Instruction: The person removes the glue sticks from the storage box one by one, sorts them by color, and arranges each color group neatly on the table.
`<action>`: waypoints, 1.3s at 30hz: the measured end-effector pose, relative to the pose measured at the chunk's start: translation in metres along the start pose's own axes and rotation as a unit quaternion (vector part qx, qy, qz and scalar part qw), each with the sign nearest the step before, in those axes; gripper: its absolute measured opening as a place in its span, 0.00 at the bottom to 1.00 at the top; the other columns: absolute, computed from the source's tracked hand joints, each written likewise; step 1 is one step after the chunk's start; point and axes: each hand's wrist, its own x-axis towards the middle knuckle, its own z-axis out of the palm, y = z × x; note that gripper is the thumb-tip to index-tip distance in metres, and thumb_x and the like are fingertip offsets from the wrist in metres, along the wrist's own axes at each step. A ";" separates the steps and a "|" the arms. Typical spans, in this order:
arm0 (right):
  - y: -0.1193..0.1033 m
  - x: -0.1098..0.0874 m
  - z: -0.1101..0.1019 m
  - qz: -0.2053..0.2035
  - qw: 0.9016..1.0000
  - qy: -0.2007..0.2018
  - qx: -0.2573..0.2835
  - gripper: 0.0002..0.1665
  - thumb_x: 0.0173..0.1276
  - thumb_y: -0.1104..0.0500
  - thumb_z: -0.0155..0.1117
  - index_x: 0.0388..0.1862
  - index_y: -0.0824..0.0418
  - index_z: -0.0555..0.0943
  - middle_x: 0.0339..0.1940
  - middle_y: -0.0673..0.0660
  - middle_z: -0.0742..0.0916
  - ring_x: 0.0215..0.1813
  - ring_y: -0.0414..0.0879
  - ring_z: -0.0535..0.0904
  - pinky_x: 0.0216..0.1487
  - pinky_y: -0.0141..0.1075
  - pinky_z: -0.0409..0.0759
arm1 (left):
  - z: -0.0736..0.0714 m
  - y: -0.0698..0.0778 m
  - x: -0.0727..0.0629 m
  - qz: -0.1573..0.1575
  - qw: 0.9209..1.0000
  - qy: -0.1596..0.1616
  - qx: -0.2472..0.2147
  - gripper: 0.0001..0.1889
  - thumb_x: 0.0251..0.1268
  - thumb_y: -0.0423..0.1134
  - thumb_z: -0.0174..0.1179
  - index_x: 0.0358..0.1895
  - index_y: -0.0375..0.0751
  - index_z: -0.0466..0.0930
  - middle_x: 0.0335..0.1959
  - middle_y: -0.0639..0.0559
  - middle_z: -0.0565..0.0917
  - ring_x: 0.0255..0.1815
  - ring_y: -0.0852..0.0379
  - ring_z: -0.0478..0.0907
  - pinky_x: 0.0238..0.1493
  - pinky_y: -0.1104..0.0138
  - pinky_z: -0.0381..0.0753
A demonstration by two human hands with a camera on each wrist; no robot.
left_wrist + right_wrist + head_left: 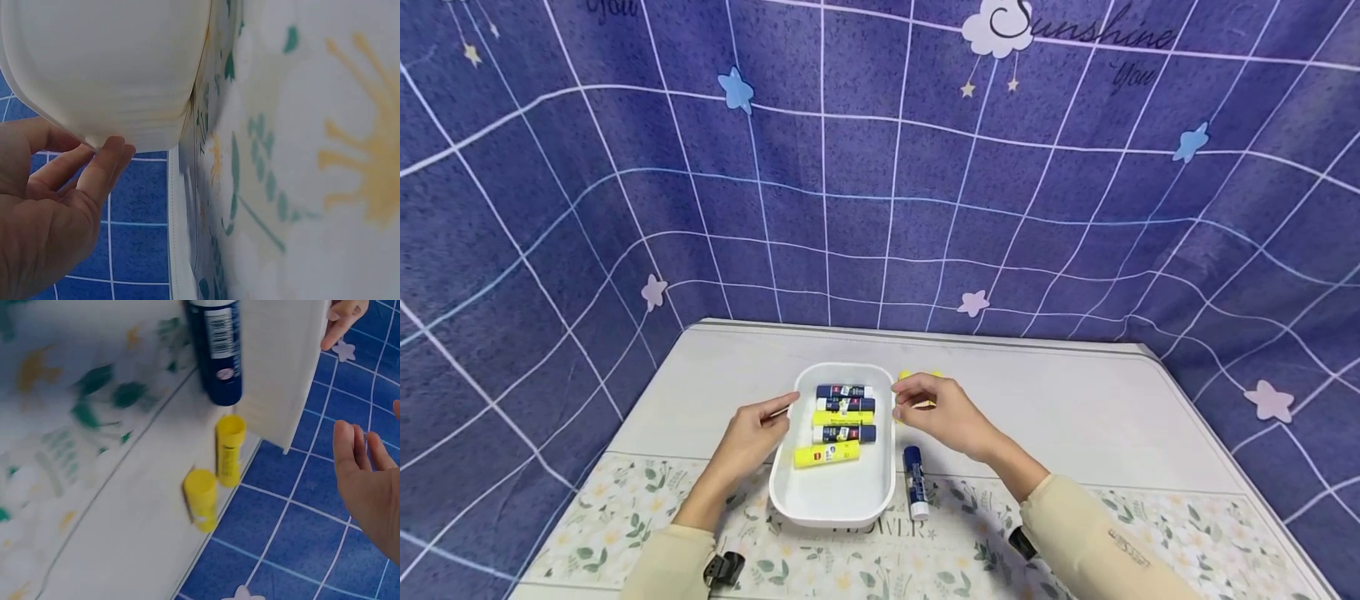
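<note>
A white tray [831,500] stands on the table with several navy and yellow glue sticks [827,453] lying crosswise in it. My left hand [751,437] pinches the tray's left rim; in the left wrist view, its fingers [103,169] meet the outer wall and rim. My right hand [947,412] is at the tray's right side, fingers slightly bent; the right wrist view shows it holding nothing and apart from the tray. A navy glue stick [916,483] with a white end lies right of the tray. Two yellow glue sticks [230,450] are beyond it, partly hidden by my right hand in the head view.
The white table [1037,400] has a flower-printed strip [1150,525] along its near side. A blue gridded curtain [865,167] with stars surrounds the back and sides. Dark wrist devices [724,569] sit at both sleeves.
</note>
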 end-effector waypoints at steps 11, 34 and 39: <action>0.000 0.033 0.014 0.009 0.999 -0.034 0.014 0.22 0.69 0.61 0.69 0.62 0.60 0.82 0.51 0.59 0.88 0.53 0.47 0.84 0.53 0.33 0.87 | 0.002 0.002 0.000 -0.005 1.000 0.004 -0.004 0.25 0.76 0.34 0.51 0.74 0.45 0.73 0.71 0.36 0.77 0.69 0.41 0.79 0.66 0.57 0.83; 0.017 0.071 0.053 -0.014 0.986 -0.167 0.004 0.28 0.65 0.63 0.74 0.63 0.68 0.80 0.56 0.69 0.86 0.51 0.46 0.84 0.55 0.28 0.84 | 0.002 -0.001 0.003 -0.004 1.000 0.003 -0.014 0.24 0.76 0.35 0.52 0.73 0.45 0.74 0.69 0.36 0.79 0.68 0.42 0.81 0.63 0.60 0.86; 0.014 0.074 0.062 -0.008 0.980 -0.198 -0.014 0.27 0.64 0.64 0.75 0.61 0.68 0.81 0.54 0.67 0.87 0.50 0.46 0.84 0.54 0.29 0.86 | 0.001 -0.001 0.004 0.002 1.000 0.003 -0.011 0.24 0.76 0.34 0.52 0.73 0.44 0.74 0.68 0.36 0.80 0.67 0.42 0.81 0.63 0.58 0.86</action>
